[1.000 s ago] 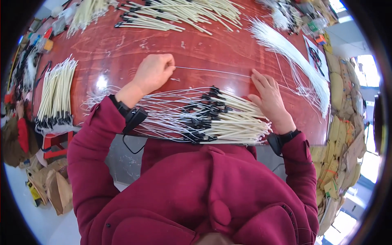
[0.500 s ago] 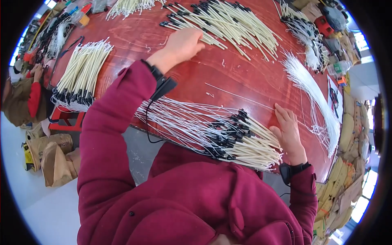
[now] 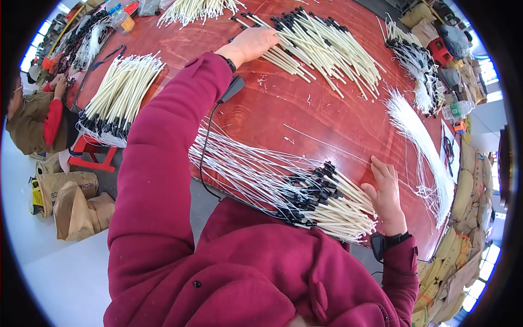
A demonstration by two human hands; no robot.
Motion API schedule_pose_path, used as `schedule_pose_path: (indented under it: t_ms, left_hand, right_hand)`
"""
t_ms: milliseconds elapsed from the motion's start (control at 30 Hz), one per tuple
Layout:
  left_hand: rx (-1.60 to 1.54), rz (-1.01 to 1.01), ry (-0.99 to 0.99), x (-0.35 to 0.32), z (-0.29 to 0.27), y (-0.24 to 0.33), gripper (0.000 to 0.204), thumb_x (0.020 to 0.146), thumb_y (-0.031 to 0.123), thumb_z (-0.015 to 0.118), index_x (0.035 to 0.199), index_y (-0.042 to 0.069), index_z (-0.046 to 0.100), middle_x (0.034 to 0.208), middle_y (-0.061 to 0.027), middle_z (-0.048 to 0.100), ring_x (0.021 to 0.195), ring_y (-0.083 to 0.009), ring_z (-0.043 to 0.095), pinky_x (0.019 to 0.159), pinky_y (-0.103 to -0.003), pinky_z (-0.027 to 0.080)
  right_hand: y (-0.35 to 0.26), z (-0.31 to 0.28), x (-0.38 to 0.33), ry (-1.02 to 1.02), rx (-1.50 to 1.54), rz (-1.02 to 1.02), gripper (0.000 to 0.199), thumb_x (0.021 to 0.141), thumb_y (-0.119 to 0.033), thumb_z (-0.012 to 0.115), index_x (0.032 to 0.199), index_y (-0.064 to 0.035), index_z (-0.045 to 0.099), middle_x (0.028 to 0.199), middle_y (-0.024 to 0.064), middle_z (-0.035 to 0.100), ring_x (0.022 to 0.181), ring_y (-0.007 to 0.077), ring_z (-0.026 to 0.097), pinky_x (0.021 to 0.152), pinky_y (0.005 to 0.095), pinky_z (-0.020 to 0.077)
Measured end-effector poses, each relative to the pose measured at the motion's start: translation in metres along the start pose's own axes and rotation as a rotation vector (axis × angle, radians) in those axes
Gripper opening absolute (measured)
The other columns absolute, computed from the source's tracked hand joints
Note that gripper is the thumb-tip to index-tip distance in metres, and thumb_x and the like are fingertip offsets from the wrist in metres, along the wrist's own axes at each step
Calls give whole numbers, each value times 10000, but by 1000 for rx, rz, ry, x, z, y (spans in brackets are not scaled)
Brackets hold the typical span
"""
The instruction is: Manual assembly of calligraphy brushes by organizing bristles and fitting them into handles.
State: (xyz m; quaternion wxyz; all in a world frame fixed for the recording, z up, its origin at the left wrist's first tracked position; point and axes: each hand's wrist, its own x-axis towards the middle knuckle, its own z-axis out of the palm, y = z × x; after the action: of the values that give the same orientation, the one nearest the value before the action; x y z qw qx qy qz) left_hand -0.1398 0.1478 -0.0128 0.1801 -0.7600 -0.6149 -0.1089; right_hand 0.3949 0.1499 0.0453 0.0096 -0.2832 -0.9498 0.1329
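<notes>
My left hand [image 3: 254, 43] reaches to the far side of the table, onto the left edge of a pile of cream rods with black ends [image 3: 327, 52]. Its fingers are bent together over the rods; the fingertips are hidden, so what they grip does not show. At the right, my right hand [image 3: 385, 193] has a thin white string [image 3: 326, 143] at its fingertips, and the string runs out to the left above the red table [image 3: 261, 114]. Beside that hand, along the near edge, lies a bundle of cream rods with black ends and long white strings [image 3: 321, 196].
A bunch of loose white strings [image 3: 427, 155] lies at the right. Another rod bundle [image 3: 122, 95] is at the left, and further bundles [image 3: 199, 8] lie at the back. A bottle [image 3: 458, 110] stands at the right edge. At far left is another person [image 3: 41, 117]. Paper bags [image 3: 81, 210] are on the floor.
My left hand has moved farther out, onto the edge of the rod pile. My right hand and the string hold their place. The whole view has shifted slightly.
</notes>
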Motion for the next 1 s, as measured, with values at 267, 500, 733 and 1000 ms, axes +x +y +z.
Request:
schedule_pose_path:
  t_ms: [267,500,733,1000]
  left_hand:
    - [-46,148,259,-3,-60,45,150,911,112,615,1034,84,695,919,-68,616,896,-290,640,759,-392,525]
    - [-592,-151,35,-89,-82,134,125,944,106,653,1019,23,709,898,-112,611,852,-302,639,746,-383,497]
    - [-706,-291,-68,-102,-76,156,118,930,69,663,1033,14,677,936,-132,628,865,-329,641,757,-385,505]
    - [-683,-238,-45,-97,-73,157,108,923,72,662,1019,22,670,947,-129,632,886,-339,644,771,-407,515]
  right_hand:
    - [7,11,0,56,-4,-52,659,807,-339,770,1259,115,615,1407,188,576,1171,381,539,1042,462,438]
    - [6,7,-1,69,-1,-43,662,844,-383,738,1263,113,604,1406,197,572,1183,388,535,1047,448,431]
    - [2,6,-1,61,0,-20,660,815,-342,768,1270,107,603,1400,189,572,1194,384,536,1057,442,428]
    - [-3,3,1,44,-7,11,655,787,-297,796,1275,98,606,1386,181,577,1202,379,542,1061,438,429]
